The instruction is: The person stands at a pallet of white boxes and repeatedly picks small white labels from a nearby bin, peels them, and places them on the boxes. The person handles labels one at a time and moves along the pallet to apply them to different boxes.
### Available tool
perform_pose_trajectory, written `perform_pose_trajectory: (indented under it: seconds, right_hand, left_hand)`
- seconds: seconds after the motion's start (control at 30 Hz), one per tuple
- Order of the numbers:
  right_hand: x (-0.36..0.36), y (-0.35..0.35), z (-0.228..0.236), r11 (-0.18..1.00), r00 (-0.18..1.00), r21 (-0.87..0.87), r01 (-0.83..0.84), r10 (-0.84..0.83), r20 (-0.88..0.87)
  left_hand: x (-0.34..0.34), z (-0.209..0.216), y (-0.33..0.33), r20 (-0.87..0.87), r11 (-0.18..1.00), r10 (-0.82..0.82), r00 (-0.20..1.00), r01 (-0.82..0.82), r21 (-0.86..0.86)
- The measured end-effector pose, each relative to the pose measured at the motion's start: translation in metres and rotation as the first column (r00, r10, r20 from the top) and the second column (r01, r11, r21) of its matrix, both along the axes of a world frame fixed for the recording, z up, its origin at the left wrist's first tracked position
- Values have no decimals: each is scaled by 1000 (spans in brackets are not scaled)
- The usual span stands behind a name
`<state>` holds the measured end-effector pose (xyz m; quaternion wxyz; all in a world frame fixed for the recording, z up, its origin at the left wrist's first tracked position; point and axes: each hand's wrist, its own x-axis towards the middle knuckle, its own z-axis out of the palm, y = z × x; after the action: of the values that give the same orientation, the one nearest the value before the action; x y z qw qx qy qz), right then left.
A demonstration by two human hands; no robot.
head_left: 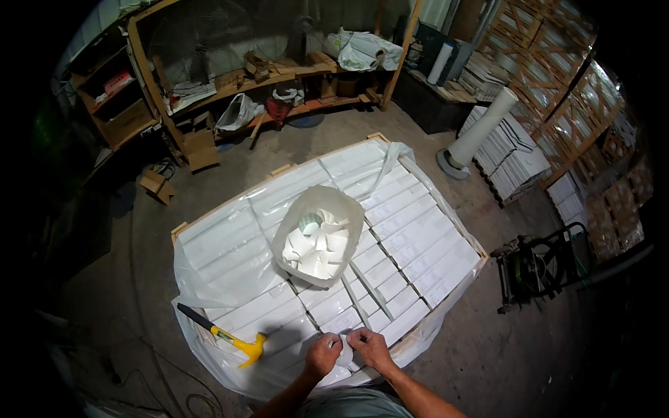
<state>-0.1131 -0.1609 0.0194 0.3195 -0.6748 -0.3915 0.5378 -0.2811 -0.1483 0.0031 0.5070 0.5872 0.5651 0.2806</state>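
Observation:
Near the front edge of the pallet load, my left hand (pixel 323 354) and my right hand (pixel 371 348) are close together, fingers pinched. Both hold a small thin white piece (pixel 345 353); whether it is paper or plastic I cannot tell. Beyond them a translucent plastic tub (pixel 288 221) stands on long white boxes (pixel 418 254). Inside it lie several similar white pieces (pixel 318 244) and a greenish round thing (pixel 309 222), partly covered. A claw hammer (pixel 233 339) with a yellow head and black grip rests to the left of my hands.
Clear plastic sheeting (pixel 226 251) drapes over the load's left side and edges. A black hand truck (pixel 535 272) stands at right, with a tall white roll (pixel 481 131) and stacked white boxes (pixel 509 155) farther back. A cluttered wooden shelf (pixel 279 78) lines the far wall.

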Motion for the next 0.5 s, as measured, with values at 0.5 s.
perform_pose_trajectory:
  seconds: [0.5]
  right_hand:
    - [50, 34, -18, 864, 860, 42, 501, -493, -132]
  left_hand:
    - [-1, 95, 208, -439, 843, 370, 819, -97, 529]
